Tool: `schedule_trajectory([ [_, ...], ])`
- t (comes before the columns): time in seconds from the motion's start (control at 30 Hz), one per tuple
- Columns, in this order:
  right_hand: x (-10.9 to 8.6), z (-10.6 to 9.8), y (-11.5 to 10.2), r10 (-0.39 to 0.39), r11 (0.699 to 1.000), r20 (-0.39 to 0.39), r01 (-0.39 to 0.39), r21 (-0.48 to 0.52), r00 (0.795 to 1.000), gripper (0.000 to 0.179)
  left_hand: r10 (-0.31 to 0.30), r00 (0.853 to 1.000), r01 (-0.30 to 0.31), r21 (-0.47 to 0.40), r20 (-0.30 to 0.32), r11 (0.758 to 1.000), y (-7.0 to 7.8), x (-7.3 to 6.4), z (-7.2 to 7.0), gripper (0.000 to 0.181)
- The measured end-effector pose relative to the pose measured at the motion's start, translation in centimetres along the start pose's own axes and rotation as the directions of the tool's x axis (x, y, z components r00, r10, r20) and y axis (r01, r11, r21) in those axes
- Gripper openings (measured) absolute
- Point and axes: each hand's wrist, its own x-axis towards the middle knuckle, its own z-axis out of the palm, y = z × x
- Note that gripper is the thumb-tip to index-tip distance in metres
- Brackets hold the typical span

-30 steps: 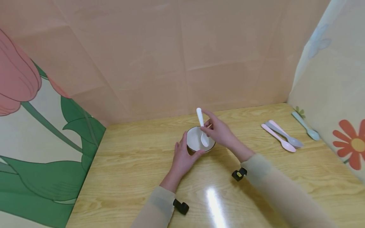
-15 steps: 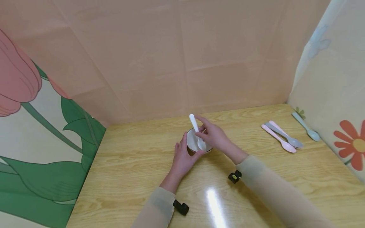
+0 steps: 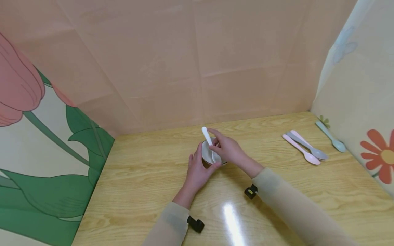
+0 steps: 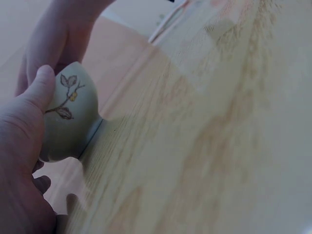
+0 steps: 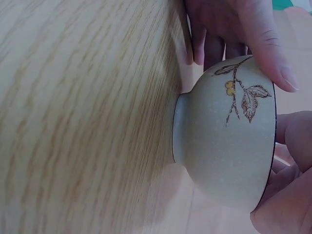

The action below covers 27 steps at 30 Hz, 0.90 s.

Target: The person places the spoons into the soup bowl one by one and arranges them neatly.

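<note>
A small pale bowl [image 5: 224, 136] with a dark rim and a leafy branch print stands upright on the wooden table. My left hand [image 3: 197, 171] grips the bowl from its left and near side, its thumb at the near rim. Over the bowl's right side, my right hand [image 3: 229, 149] pinches a white spoon [image 3: 207, 135] by the handle. The spoon leans up to the left, its scoop down inside the bowl. In the left wrist view the left thumb presses on the bowl [image 4: 73, 119]; the spoon is hidden there.
To the right lie two pink spoons [image 3: 311, 158] and a grey spoon [image 3: 318, 153] in an overlapping group. Farther right, a pale green spoon [image 3: 338, 146] rests near the patterned side wall. A peach backdrop [image 3: 160, 85] rises behind the table [image 3: 138, 164].
My right hand has moved left and slightly down in the head view, carrying the spoon across the bowl's inside toward its near left. The left hand has stayed on the bowl.
</note>
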Motion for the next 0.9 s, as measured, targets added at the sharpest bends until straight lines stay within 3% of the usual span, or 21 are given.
schedule_trajectory([
  [0.6, 0.38, 0.46, -0.45, 0.048, 0.990, 0.042, -0.041, -0.138, 0.998, 0.068, -0.013, 1.000, 0.013, 0.004, 0.002, 1.000, -0.15, 0.01, 0.08, 0.109],
  [0.9, 0.35, 0.48, -0.25, 0.031, 0.995, 0.038, -0.028, -0.098, 0.999, 0.067, -0.010, 1.000, 0.010, 0.001, 0.004, 1.000, -0.21, 0.09, 0.17, 0.110],
])
